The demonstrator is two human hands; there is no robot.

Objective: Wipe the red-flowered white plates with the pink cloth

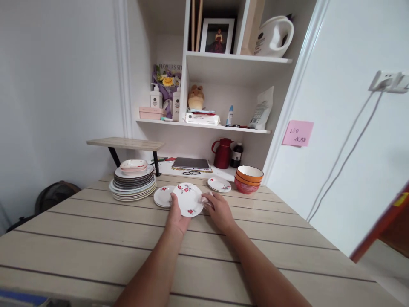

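White plate tilts, pinched by the left hand, likely so the cloth the right hand pinches reaches its rim.

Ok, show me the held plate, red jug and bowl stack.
Held plate (188, 200), head view: middle of its white face.
Red jug (223, 155), head view: front of its body.
Bowl stack (248, 181), head view: orange outer wall.

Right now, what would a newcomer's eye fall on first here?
First, the white plate with red flowers near the centre, held in the left hand, with the right hand holding a pale wipe at its right rim. Then the dark red jug beneath the shelves, and the pink note on the wall to the right.
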